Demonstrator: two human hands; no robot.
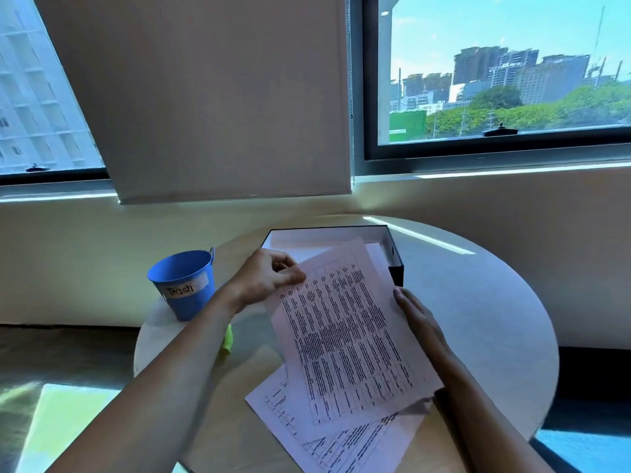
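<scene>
Two hands on one printed sheet [348, 336], held tilted between them. The left hand [266, 278] pinches its top corner, while the right hand [418, 315] lies flat with straight fingers along the sheet's right edge. More loose pages [341, 445] sit on the worktop [495, 302] under it. A black box [396, 268] stands just beyond the hands. A blue "Trash" bucket [186, 285] is left of the left hand, with a green marker [228, 341] by that forearm.
</scene>
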